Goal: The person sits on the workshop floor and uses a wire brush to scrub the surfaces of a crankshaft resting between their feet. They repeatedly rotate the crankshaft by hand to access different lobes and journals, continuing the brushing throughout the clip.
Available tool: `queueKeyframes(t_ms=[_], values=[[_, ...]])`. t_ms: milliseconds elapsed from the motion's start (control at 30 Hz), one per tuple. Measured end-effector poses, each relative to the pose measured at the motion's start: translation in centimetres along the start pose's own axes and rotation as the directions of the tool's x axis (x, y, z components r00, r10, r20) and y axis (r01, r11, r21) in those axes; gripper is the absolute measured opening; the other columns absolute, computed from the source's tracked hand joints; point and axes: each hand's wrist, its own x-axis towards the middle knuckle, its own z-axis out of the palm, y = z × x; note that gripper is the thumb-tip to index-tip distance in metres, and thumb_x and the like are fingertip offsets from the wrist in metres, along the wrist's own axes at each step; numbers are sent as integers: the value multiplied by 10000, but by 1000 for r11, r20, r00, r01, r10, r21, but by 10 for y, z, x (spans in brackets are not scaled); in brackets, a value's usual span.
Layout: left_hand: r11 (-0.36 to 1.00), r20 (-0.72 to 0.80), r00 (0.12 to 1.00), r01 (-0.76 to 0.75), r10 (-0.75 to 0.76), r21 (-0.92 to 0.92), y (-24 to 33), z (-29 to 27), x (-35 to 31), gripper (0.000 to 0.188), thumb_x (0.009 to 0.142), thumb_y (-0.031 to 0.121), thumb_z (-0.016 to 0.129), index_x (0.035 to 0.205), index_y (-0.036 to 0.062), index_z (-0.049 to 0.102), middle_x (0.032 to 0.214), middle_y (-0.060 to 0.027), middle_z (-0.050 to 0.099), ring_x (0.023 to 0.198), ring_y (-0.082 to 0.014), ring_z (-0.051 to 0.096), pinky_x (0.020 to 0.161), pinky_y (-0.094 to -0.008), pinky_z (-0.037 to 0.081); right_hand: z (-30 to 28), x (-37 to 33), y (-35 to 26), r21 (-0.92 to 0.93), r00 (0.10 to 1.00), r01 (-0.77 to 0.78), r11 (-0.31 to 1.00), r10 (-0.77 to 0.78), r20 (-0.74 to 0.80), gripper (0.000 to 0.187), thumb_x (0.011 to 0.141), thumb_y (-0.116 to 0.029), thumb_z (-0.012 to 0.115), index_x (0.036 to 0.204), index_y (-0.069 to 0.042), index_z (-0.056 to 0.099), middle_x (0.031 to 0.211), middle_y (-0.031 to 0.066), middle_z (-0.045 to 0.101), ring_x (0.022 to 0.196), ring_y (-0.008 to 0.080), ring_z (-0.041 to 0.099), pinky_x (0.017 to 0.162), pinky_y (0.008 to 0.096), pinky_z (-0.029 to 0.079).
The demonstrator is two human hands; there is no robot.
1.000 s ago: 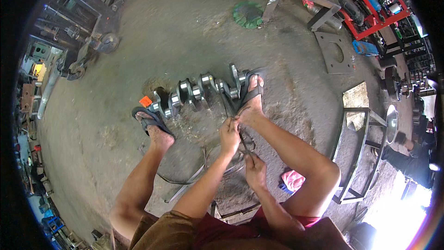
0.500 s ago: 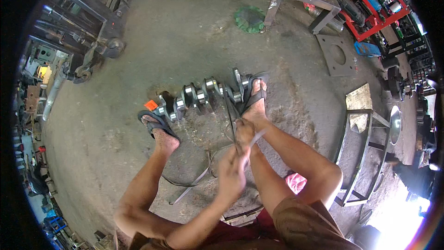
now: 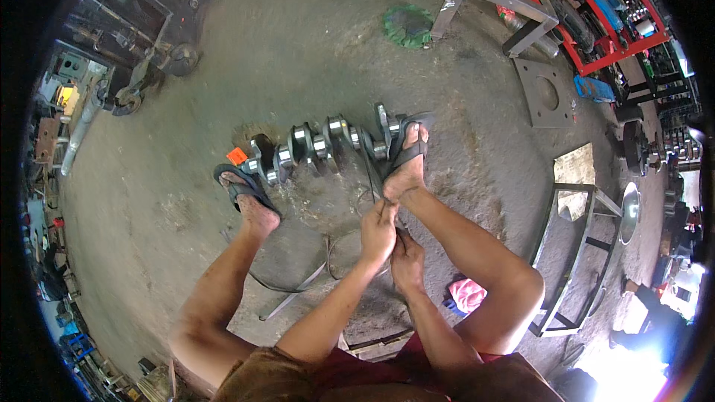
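Observation:
A metal crankshaft (image 3: 319, 146) lies on the floor, braced between my two sandalled feet. A narrow dark strap (image 3: 374, 179) passes round it near its right end and runs back toward me. My left hand (image 3: 378, 232) is closed on this strap just behind my right foot. Slightly nearer to me and to the right, my right hand (image 3: 407, 262) is also closed on it, close against the left. Most of the strap between the hands is hidden by the fingers. Loose strap curls over the floor left of my hands.
An orange tag (image 3: 237, 155) sits by the crankshaft's left end. A pink cloth (image 3: 468, 295) lies beside my right leg. To the right stand a metal frame (image 3: 538, 283) and a flat plate with a round hole (image 3: 525, 88). A green round object (image 3: 407, 26) lies farther ahead.
My left hand has moved forward along the strap, while my right hand has come back toward me. The left is now the farther one. The crankshaft stays between my feet.

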Motion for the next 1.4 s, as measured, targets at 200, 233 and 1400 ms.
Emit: queueKeyframes(t_ms=[200, 233, 1400], values=[[969, -7, 995, -92, 96, 230, -35, -4, 99, 385, 944, 302, 515, 689, 13, 518, 612, -57, 515, 580, -177, 472, 547, -381, 369, -50, -82, -23, -103, 979, -187, 977, 195, 65, 272, 954, -164, 473, 1062, 36, 623, 794, 101, 634, 697, 150, 540, 676, 332, 464], [986, 19, 997, -82, 80, 144, -18, -9, 124, 372, 941, 309, 523, 690, 34, 527, 619, -50, 518, 591, -164, 480, 544, -359, 369, -58, -101, -23, -92, 931, -359, 929, 363, 33, 276, 952, -171, 478, 1060, 36, 624, 767, 99, 615, 690, 147, 530, 667, 331, 460], [581, 405, 757, -654, 513, 485, 23, -73, -56, 202, 817, 156, 643, 996, 63, 663, 1280, -173, 478, 1185, -424, 440, 1012, -483, 361, -15, 27, -46, 354, 558, -810, 468, 429, 710, 252, 911, -413, 592, 855, -168, 574, 584, -68, 504, 409, 49, 423, 344, 193, 260]])
